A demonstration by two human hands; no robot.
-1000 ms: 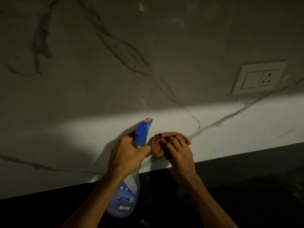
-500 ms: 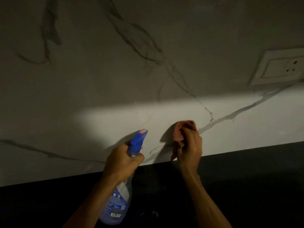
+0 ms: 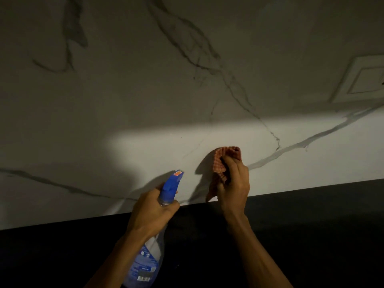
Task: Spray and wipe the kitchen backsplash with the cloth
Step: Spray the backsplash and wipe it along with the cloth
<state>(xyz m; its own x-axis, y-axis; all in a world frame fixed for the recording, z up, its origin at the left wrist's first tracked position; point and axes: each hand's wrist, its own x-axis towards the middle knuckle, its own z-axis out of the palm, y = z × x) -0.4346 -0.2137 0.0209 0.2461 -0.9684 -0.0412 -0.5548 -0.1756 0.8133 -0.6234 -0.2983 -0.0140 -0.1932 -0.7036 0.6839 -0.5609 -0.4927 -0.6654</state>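
A white marble backsplash (image 3: 145,113) with dark veins fills most of the view; a bright band of light crosses its lower part. My right hand (image 3: 233,183) grips a bunched red checked cloth (image 3: 221,161) in front of the lit strip, just above the counter; whether the cloth touches the wall I cannot tell. My left hand (image 3: 152,210) grips the neck of a clear spray bottle (image 3: 143,265) with a blue trigger head (image 3: 172,183), nozzle pointing up toward the wall, left of the cloth.
A black countertop (image 3: 311,235) runs along the bottom, meeting the backsplash at a slanted edge. A white switch and socket plate (image 3: 361,82) sits on the wall at the far right, in shadow.
My right hand went from pressing the cloth flat on the wall to bunching it up in its fingers. The view shifted left, so the socket plate slid toward the right edge.
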